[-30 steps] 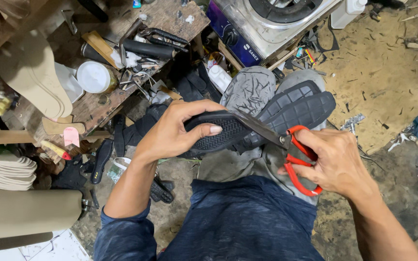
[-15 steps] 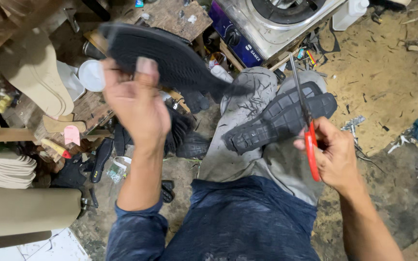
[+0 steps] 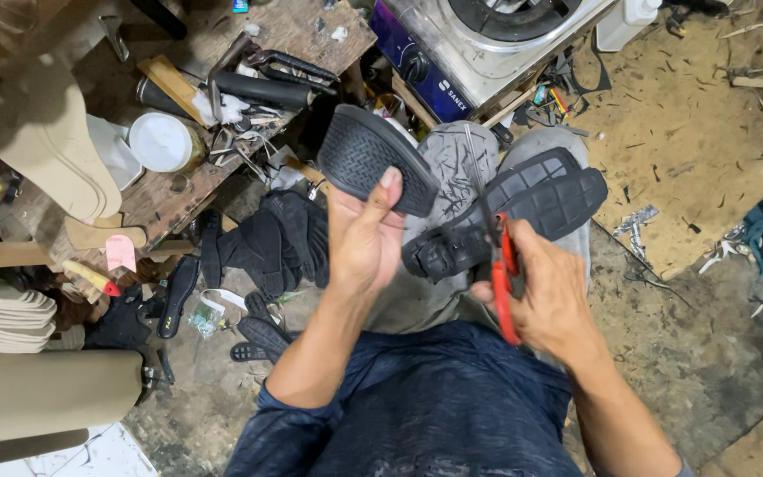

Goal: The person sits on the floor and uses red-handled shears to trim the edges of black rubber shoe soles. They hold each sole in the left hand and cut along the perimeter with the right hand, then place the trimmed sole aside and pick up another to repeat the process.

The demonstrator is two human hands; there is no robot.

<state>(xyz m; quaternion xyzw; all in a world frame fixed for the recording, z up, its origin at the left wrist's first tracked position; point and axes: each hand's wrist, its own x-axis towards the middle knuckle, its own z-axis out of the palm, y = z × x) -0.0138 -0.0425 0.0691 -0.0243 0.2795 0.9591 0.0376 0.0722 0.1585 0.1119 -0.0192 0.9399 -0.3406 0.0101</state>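
Note:
My left hand (image 3: 366, 237) grips a black rubber shoe sole (image 3: 371, 157) and holds it up, its textured tread facing me and seen end-on, thumb pressed on its near edge. My right hand (image 3: 551, 296) holds red-handled scissors (image 3: 500, 265), blades pointing up and away, closed. A second black treaded sole (image 3: 523, 212) lies across my lap on grey trousers, just under the scissors and between both hands.
A cluttered wooden bench (image 3: 178, 177) at left carries tools, a white lidded tub (image 3: 161, 141) and beige insoles (image 3: 41, 132). A metal stove (image 3: 487, 35) stands ahead. Black sole offcuts (image 3: 267, 238) and scraps lie on the floor at left; stacked insoles (image 3: 2, 318) at far left.
My left hand lifted one sole off my lap, raised it high, then brought it back down toward me. The right hand drew the scissors away from the sole and turned them upright.

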